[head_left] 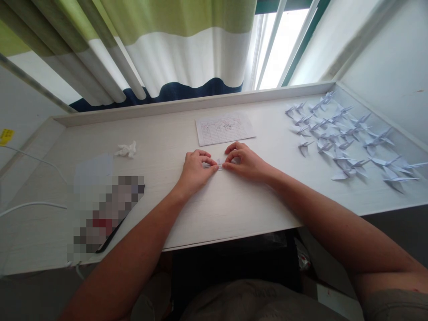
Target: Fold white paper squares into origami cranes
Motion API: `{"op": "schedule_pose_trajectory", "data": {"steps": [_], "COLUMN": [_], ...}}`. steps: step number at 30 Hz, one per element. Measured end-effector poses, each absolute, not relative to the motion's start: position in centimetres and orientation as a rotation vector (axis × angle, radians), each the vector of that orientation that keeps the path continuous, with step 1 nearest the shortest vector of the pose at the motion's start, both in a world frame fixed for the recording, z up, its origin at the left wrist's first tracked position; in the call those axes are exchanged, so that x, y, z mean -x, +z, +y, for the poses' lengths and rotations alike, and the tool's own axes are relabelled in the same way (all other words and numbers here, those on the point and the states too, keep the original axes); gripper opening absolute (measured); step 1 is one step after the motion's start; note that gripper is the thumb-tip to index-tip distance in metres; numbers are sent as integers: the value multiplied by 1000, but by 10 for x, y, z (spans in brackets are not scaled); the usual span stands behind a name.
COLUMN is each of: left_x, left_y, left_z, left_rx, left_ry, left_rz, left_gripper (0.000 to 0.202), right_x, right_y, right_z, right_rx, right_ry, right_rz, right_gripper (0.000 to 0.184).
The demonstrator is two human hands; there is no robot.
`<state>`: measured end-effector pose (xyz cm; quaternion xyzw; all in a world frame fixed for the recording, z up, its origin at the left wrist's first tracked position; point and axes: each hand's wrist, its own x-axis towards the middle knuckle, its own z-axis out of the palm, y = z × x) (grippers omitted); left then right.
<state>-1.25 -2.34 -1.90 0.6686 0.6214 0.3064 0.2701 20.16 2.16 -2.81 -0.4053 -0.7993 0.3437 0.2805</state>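
Observation:
My left hand (195, 168) and my right hand (243, 161) meet at the middle of the white desk (217, 209). Between their fingertips lies a small folded piece of white paper (219, 164), mostly hidden by the fingers. Both hands pinch it, fingers curled, and press it onto the desk top. A sheet of lined, printed paper (224, 128) lies flat just behind the hands.
Several folded paper cranes (344, 133) are spread over the desk's right side. A crumpled bit of white paper (126, 150) lies at the left, with a blurred flat object (103, 214) and white cables (30, 206) near the left front edge. A striped curtain (160, 53) hangs behind.

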Motion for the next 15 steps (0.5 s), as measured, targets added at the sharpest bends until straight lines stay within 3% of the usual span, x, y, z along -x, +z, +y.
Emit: {"op": "schedule_pose_trajectory", "data": {"steps": [15], "left_x": [11], "left_y": [-21], "left_z": [-22], "left_rx": [-1789], "left_ry": [864], "left_rz": [1668], "left_gripper": [9], "right_x": [-198], "right_y": [-29], "right_z": [22], "right_rx": [1141], "right_ry": [919], "right_rz": [-2148], "right_gripper": [12]}}
